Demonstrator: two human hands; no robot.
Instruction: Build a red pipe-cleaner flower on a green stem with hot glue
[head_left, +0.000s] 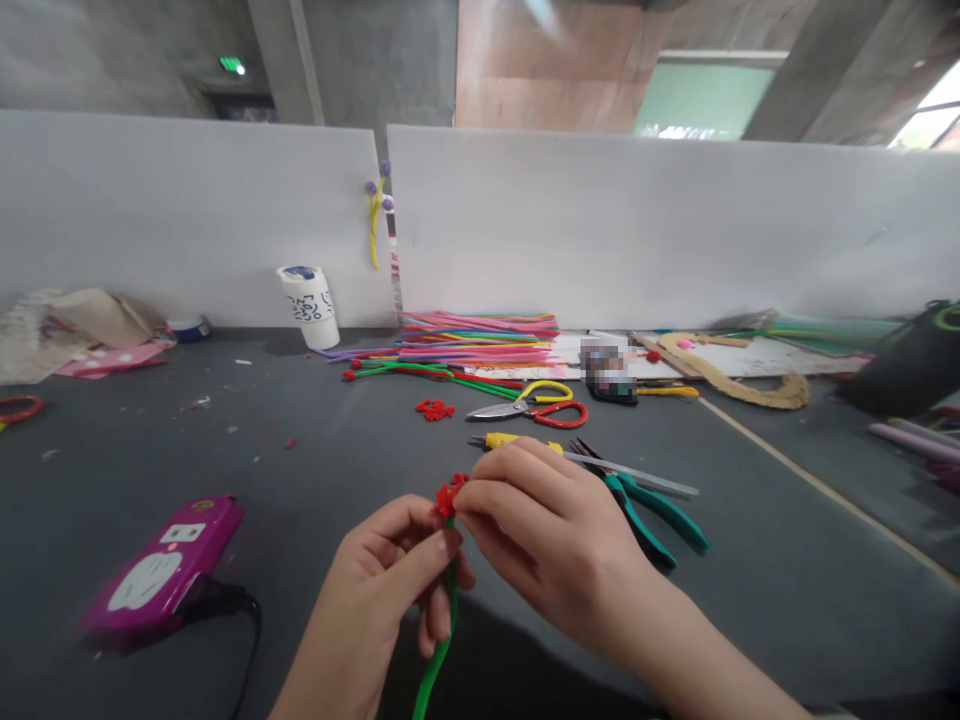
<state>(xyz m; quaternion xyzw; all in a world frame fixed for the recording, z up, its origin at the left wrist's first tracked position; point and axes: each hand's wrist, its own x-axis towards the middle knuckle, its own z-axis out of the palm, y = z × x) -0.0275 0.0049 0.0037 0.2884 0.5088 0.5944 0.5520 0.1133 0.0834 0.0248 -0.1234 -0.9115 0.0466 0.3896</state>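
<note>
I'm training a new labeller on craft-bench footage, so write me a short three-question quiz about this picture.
1. True or false: the left hand holds the green stem while the right hand pinches its red flower head.
2. What lies just beyond the right hand? A. green-handled pliers B. a hammer C. a glue gun
3. What colour is the power strip at the left?
Key: 1 true; 2 A; 3 pink.
</note>
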